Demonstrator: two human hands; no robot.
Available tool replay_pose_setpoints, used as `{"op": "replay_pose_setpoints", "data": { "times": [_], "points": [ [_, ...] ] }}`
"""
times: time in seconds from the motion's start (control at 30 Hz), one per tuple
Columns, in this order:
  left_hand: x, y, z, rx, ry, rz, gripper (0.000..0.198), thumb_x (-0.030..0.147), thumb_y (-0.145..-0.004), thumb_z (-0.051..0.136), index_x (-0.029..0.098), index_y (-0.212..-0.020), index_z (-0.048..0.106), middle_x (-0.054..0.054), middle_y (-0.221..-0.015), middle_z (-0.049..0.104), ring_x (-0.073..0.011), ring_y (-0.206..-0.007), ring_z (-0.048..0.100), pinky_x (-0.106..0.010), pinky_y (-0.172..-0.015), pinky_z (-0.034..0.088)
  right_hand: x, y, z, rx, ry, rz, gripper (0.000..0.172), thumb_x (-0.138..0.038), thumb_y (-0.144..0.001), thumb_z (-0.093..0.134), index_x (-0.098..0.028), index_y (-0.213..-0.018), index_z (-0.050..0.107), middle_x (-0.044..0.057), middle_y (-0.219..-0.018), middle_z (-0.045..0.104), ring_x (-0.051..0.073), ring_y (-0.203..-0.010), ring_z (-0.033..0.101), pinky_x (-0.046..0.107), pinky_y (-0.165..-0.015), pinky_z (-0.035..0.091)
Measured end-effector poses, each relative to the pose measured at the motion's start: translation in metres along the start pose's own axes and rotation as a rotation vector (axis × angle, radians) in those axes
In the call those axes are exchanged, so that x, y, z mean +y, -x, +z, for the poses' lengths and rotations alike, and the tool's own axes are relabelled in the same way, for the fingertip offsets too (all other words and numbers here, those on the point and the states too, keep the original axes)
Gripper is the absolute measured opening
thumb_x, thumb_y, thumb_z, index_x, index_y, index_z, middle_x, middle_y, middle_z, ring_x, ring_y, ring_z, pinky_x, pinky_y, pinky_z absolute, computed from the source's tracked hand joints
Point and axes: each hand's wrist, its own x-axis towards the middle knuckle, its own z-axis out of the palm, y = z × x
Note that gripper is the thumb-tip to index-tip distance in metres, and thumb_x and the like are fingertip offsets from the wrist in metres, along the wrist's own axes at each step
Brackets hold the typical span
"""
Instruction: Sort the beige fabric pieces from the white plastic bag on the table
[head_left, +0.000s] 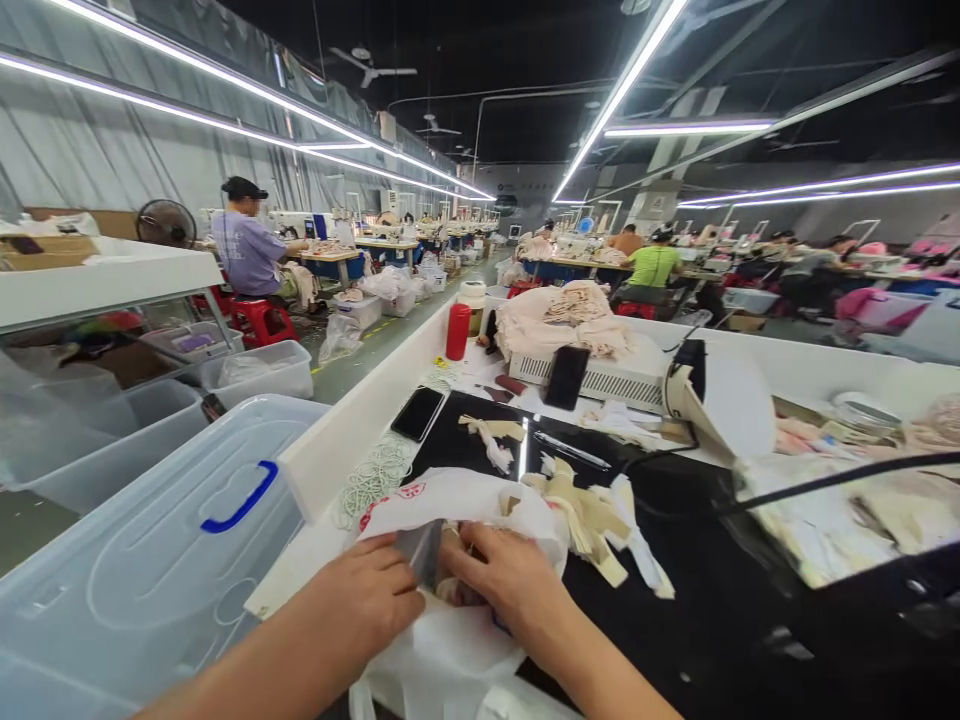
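My left hand [371,595] and my right hand [504,580] are both at a white plastic bag [450,505] with red print, lying at the near edge of a black work surface [720,610]. The fingers of both hands curl into the bag's opening and grip its film. What is inside is mostly hidden. Just right of the bag lie beige and white fabric scraps [592,515].
A clear lidded bin with a blue handle [240,500] stands at my left. On the table are a phone [418,413], rubber bands [375,475], a red bottle [457,331], a second phone [566,377], folded fabric [577,320] and a black cable [825,482]. Other people sew at distant tables.
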Motion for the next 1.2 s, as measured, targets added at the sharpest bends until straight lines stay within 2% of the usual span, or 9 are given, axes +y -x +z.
{"op": "replay_pose_setpoints", "data": {
  "times": [0.07, 0.23, 0.37, 0.57, 0.7, 0.83, 0.9, 1.1, 1.2],
  "points": [
    [0.0, 0.001, -0.001, -0.011, 0.006, -0.006, 0.012, 0.011, -0.092, 0.064, 0.023, -0.09, 0.065, 0.001, -0.084, 0.069, -0.0197, -0.083, 0.065, -0.034, -0.095, 0.046, 0.004, 0.009, -0.007, 0.067, -0.028, -0.004, 0.032, -0.005, -0.094, 0.046, -0.024, -0.11, 0.067, 0.005, -0.092, 0.071, 0.017, -0.071, 0.067, 0.024, -0.063, 0.051],
    [0.008, -0.003, -0.014, -0.114, -0.016, -0.02, 0.011, 0.012, -0.093, 0.065, 0.021, -0.088, 0.063, 0.001, -0.086, 0.069, -0.0202, -0.084, 0.066, -0.036, -0.094, 0.047, 0.023, 0.033, -0.009, 0.215, -0.227, 0.033, 0.027, -0.01, -0.103, 0.038, -0.021, -0.109, 0.063, 0.009, -0.108, 0.073, 0.017, -0.093, 0.073, 0.022, -0.077, 0.058],
    [0.01, -0.008, -0.022, -0.169, -0.002, -0.049, 0.009, 0.012, -0.095, 0.063, 0.021, -0.093, 0.063, 0.0, -0.09, 0.07, -0.0201, -0.088, 0.066, -0.035, -0.092, 0.047, 0.025, 0.036, -0.005, 0.143, -0.425, 0.141, 0.024, -0.017, -0.105, 0.041, -0.025, -0.106, 0.064, 0.006, -0.104, 0.074, 0.017, -0.09, 0.074, 0.025, -0.077, 0.059],
    [0.009, -0.009, -0.017, -0.157, -0.025, -0.001, 0.007, 0.015, -0.096, 0.061, 0.02, -0.091, 0.061, 0.0, -0.088, 0.07, -0.0198, -0.088, 0.066, -0.036, -0.099, 0.044, -0.006, 0.006, 0.0, -0.026, -0.287, 0.29, 0.015, -0.03, -0.098, 0.063, -0.024, -0.11, 0.068, 0.006, -0.095, 0.075, 0.026, -0.089, 0.072, 0.037, -0.076, 0.057],
    [0.009, -0.007, -0.012, -0.174, -0.065, 0.035, 0.002, 0.016, -0.096, 0.062, 0.018, -0.096, 0.063, -0.001, -0.088, 0.072, -0.021, -0.085, 0.065, -0.038, -0.098, 0.045, -0.025, -0.019, 0.008, -0.083, -0.216, 0.401, 0.034, -0.023, -0.082, 0.077, -0.017, -0.115, 0.069, 0.014, -0.097, 0.075, 0.036, -0.095, 0.07, 0.043, -0.076, 0.055],
    [0.011, -0.007, -0.016, -0.208, -0.088, 0.031, 0.008, 0.014, -0.093, 0.064, 0.019, -0.087, 0.062, -0.001, -0.084, 0.071, -0.0203, -0.083, 0.064, -0.036, -0.09, 0.048, -0.031, -0.028, 0.015, -0.085, -0.239, 0.446, 0.023, -0.01, -0.076, 0.069, -0.016, -0.098, 0.071, 0.016, -0.098, 0.074, 0.038, -0.099, 0.068, 0.046, -0.084, 0.05],
    [0.012, -0.008, -0.018, -0.224, -0.091, 0.028, 0.009, 0.013, -0.092, 0.065, 0.019, -0.085, 0.062, -0.001, -0.082, 0.071, -0.0202, -0.083, 0.065, -0.036, -0.09, 0.048, -0.027, -0.026, 0.016, -0.085, -0.282, 0.474, 0.023, -0.01, -0.077, 0.062, -0.017, -0.098, 0.07, 0.015, -0.1, 0.074, 0.035, -0.098, 0.067, 0.045, -0.085, 0.049],
    [0.011, -0.01, -0.015, -0.247, -0.087, 0.014, 0.012, 0.012, -0.093, 0.066, 0.02, -0.084, 0.06, 0.0, -0.079, 0.07, -0.0206, -0.084, 0.067, -0.037, -0.093, 0.048, 0.006, -0.008, 0.008, -0.112, -0.526, 0.566, 0.021, -0.029, -0.086, 0.051, -0.019, -0.096, 0.066, 0.002, -0.071, 0.065, 0.02, -0.066, 0.062, 0.029, -0.061, 0.046],
    [0.011, -0.012, -0.017, -0.256, -0.105, 0.021, 0.014, 0.013, -0.091, 0.068, 0.019, -0.082, 0.059, 0.0, -0.077, 0.07, -0.0204, -0.081, 0.068, -0.036, -0.09, 0.048, 0.014, 0.003, 0.002, -0.088, -0.967, 0.591, 0.032, -0.039, -0.086, 0.053, -0.021, -0.108, 0.066, 0.002, -0.085, 0.068, 0.019, -0.076, 0.064, 0.027, -0.064, 0.047]
  ]
}}
